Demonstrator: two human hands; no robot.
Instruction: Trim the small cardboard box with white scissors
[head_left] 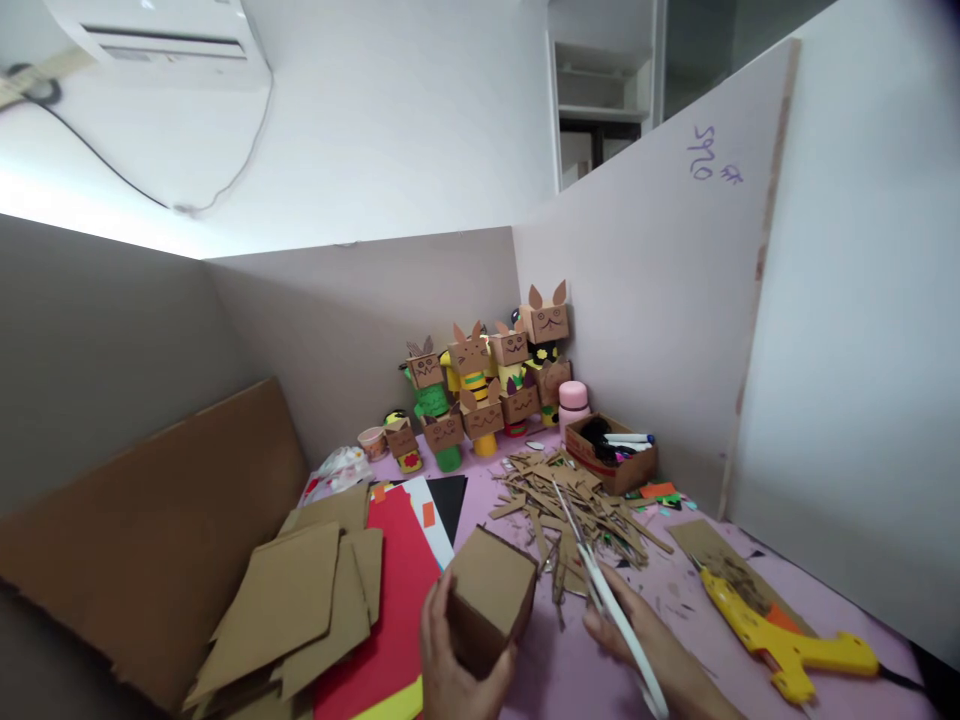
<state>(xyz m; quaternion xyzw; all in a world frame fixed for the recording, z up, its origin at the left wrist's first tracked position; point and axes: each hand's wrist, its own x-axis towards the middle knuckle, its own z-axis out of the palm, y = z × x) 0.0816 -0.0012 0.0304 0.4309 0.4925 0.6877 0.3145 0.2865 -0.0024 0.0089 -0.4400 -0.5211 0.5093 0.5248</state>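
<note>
Left hand (450, 660) clamped on cardboard box (491, 590), right hand (645, 645) closed around scissors (592, 570), purple scrawl (709, 155) on partition (660, 300), unreadable

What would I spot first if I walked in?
The crowd of little brown cardboard figures with pointy ears stacked in the back corner. Up front, the left hand holds a plain brown cardboard box, the right hand long silvery scissors, and a yellow glue gun lies right.

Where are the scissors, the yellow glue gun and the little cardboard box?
scissors (581, 545): head view, on the long blades.
yellow glue gun (750, 620): head view, on its body.
cardboard box (491, 585): head view, on its top face.
</note>
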